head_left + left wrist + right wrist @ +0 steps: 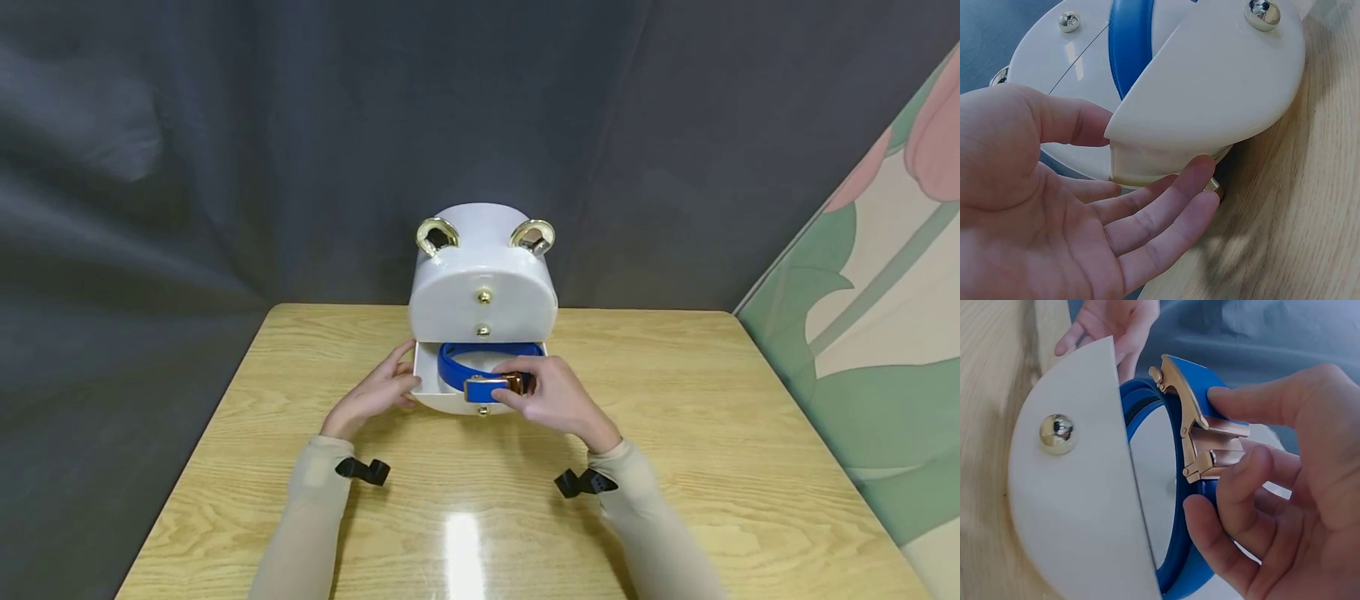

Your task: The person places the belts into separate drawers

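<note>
A blue belt (457, 371), coiled in a loop, sits in the pulled-out white drawer (423, 375). Its gold buckle (1194, 419) rises above the drawer's front panel in the right wrist view. My right hand (551, 392) grips the belt at the buckle, fingers and thumb around that end. At the drawer's left side is my left hand (378, 392). In the left wrist view its thumb touches the edge by the front panel (1222, 81), while the other fingers (1160, 225) spread loosely below and beside it.
The drawer belongs to a rounded white box (483, 300) with gold ear-shaped loops (437, 236) and gold knobs (484, 297). It stands near the back edge of a wooden table (675, 400). Behind hangs a dark curtain (375, 125); a floral panel (885, 333) stands at right.
</note>
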{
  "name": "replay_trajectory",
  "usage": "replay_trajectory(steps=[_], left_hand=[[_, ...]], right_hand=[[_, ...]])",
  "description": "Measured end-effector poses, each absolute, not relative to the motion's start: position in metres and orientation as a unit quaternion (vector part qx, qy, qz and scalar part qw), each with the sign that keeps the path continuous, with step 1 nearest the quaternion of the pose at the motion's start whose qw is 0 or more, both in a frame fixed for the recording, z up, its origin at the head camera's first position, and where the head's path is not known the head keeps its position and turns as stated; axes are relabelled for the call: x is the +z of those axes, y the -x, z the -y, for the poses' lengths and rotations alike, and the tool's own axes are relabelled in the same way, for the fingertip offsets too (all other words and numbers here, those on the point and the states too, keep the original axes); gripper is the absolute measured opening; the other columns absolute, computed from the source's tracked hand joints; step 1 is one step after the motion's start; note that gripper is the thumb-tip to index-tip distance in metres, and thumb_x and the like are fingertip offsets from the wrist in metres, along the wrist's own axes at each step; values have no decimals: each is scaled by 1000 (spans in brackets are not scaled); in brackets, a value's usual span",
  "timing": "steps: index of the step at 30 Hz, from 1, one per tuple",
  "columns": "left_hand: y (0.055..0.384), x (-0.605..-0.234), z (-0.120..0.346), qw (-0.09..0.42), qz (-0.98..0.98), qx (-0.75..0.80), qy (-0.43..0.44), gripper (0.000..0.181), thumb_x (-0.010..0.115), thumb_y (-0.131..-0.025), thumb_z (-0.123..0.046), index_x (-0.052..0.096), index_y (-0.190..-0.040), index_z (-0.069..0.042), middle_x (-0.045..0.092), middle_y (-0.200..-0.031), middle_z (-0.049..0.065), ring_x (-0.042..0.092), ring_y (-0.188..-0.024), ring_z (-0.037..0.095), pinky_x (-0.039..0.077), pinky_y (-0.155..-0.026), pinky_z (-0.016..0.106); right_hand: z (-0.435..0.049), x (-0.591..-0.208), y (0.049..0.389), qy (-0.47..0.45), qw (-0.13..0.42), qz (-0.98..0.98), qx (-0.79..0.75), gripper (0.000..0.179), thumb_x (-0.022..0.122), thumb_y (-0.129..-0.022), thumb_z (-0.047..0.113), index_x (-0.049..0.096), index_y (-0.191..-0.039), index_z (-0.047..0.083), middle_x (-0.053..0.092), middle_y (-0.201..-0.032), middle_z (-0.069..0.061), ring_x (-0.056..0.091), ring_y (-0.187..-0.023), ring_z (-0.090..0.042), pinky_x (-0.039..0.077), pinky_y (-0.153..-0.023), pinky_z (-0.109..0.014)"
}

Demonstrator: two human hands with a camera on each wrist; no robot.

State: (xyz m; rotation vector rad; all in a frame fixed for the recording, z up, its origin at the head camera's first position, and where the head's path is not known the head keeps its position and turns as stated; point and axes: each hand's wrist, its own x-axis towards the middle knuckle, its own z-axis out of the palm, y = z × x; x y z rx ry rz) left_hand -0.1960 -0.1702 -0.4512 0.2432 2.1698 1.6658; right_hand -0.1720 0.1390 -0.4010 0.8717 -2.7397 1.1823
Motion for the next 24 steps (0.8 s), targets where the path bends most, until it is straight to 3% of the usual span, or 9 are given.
replay_trajectory(steps=[11, 24], left_hand=[[197, -453, 171, 197, -771, 600, -84, 82, 50, -107, -11, 1, -172, -8, 46, -158, 34, 68, -120, 35, 60, -100, 52], [196, -453, 172, 201, -773, 595, -91, 81, 50, -107, -13, 2, -173, -11, 45, -160, 33, 68, -121, 34, 60, -100, 53]], right_hand=[[-118, -421, 190, -293, 58, 895, 331, 30, 83, -92, 25, 82, -118, 10, 82, -110, -5, 66, -76, -7, 55, -73, -29], [-113, -429, 198, -274, 78, 899, 333, 30, 86, -89, 27, 83, -116, 13, 83, -111, -4, 78, -102, -23, 61, -87, -44]])
